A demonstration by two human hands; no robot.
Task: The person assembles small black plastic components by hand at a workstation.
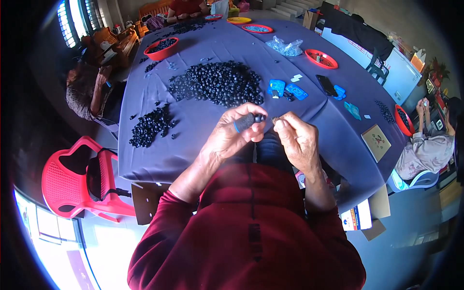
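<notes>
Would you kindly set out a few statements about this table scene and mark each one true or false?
1. The left hand holds a small dark piece. True.
2. The right hand is spread out flat. False: the right hand's fingers are curled.
3. The larger pile of black pieces lies beyond the hands. True.
4. The pink chair stands to the person's right. False: the pink chair is on the left.
5. The phone lies in a red bowl. False: the phone lies on the tablecloth.
6. A yellow plate lies farther off than the phone. True.
</notes>
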